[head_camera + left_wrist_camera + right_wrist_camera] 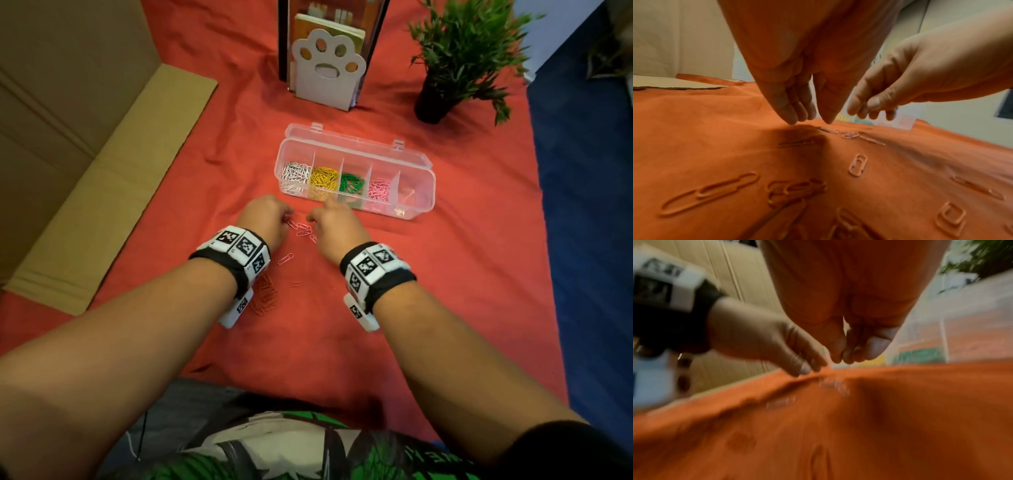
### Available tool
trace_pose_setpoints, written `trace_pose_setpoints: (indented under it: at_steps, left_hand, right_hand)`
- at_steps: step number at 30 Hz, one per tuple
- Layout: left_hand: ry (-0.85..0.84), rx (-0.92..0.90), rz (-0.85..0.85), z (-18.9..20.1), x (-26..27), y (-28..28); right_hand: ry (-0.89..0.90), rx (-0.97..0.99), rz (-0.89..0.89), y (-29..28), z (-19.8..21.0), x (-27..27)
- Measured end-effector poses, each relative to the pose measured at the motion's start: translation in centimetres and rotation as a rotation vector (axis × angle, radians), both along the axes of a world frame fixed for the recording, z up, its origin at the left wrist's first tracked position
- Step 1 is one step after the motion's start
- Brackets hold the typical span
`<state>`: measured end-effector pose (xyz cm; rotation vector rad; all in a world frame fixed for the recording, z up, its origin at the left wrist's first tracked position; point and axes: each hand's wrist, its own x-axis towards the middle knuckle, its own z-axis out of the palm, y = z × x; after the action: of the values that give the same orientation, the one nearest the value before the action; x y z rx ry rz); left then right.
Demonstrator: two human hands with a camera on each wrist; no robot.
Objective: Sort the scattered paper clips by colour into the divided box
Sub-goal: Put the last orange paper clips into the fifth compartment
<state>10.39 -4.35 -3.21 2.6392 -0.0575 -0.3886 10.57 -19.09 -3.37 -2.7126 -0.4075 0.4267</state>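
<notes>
The clear divided box [419,205] lies open on the red cloth, with white, yellow, green and pink clips in separate compartments and a few reddish ones in the right end. A few loose pink clips [303,229] [858,164] lie between my hands. Red clips [263,294] [711,193] lie under my left wrist. My left hand [287,214] [810,121] points straight fingers down at the cloth, nothing between them. My right hand [311,216] [841,361] hovers just above the pink clips, thumb pressed to fingertips. Blur hides whether a clip is pinched.
A white paw-shaped book stand [329,68] and a potted plant [462,51] stand behind the box. Flattened cardboard [102,188] borders the cloth on the left. Blue floor [589,205] lies past the cloth's right edge.
</notes>
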Motion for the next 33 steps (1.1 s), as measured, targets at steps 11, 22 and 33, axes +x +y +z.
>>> trace_pose_setpoints:
  at_steps: [11, 22, 33]
  left_hand:
    - [0.043, 0.072, -0.084, -0.8, 0.0, -0.2]
    - [0.154, 0.052, -0.008, -0.6, -3.3, -0.2]
    - [0.123, 0.217, -0.077, -1.0, -3.6, -0.9]
  right_hand:
    - [-0.032, -0.086, -0.051, -0.9, -2.2, -1.1]
    - [0.108, -0.057, -0.166, -3.8, -1.6, -2.5]
    - [0.024, -0.244, -0.102, -1.7, -1.1, -2.7]
